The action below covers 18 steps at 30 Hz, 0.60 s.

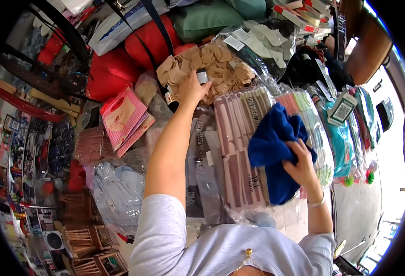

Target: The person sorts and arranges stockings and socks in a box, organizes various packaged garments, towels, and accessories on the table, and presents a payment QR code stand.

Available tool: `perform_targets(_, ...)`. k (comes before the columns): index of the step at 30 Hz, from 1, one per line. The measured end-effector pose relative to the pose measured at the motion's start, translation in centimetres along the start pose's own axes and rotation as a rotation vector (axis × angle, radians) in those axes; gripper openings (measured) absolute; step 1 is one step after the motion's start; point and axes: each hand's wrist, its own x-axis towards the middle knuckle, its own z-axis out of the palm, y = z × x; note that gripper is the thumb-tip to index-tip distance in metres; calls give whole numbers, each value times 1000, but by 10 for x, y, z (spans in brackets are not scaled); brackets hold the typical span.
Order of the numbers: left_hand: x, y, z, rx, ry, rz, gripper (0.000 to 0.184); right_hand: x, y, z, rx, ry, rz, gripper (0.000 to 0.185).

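My left hand (195,87) reaches over a heap of beige folded cloth pieces (220,64) and grips a small dark item with a grey label (202,76). On the right, my right hand (300,162) holds a crumpled blue cloth (278,138), its fingers pressed into the fabric. The blue cloth lies over a plastic-wrapped stack of striped towels (237,152) and partly hides it. Beside that stack is another wrapped bundle in pale green and pink (319,133).
Red bags (113,73) and a green bag (207,20) lie at the back. Pink checked cloths (126,117) and bagged light-blue clothing (117,191) are on the left. A QR-code tag (343,109) stands among packets at right.
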Motion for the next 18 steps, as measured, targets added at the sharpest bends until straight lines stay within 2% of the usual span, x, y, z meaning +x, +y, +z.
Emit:
perform_targets(2,-4,-12,-3,167,122,47,60,-20,4,9,52,10,30,39)
perform_targets(3,7,19,22,142,129,32,60,-21,30,-25,91,27,61,38)
perform_targets(5,11,9,25,-164,132,-104,56,-31,41,-36,109,-29,48,38)
perform_targets(6,9,6,16,-496,49,-257,52,-34,43,-34,146,-46,50,44)
perform_targets(7,10,6,16,-540,223,-101,46,-33,47,-39,146,-91,22,53)
perform_targets(10,2,4,-4,-1065,247,-230,39,-24,41,-46,164,4,-55,64)
perform_targets(11,-3,4,-11,-1441,179,-257,38,-16,45,-52,138,32,-112,66)
perform_targets(12,-15,15,-30,-1519,96,-262,38,-9,55,-56,91,126,-153,63)
perform_targets(13,-28,24,-50,-1591,6,-266,38,2,44,-60,128,221,-96,54)
perform_targets(15,-49,39,-72,-1615,-54,-199,38,27,29,-68,255,214,-82,43)
perform_targets(17,-74,62,-92,-1654,-158,-124,39,53,7,-58,354,-114,-123,39)
perform_targets(18,-88,72,-100,-1659,-225,-79,38,66,-9,-47,389,-278,-89,44)
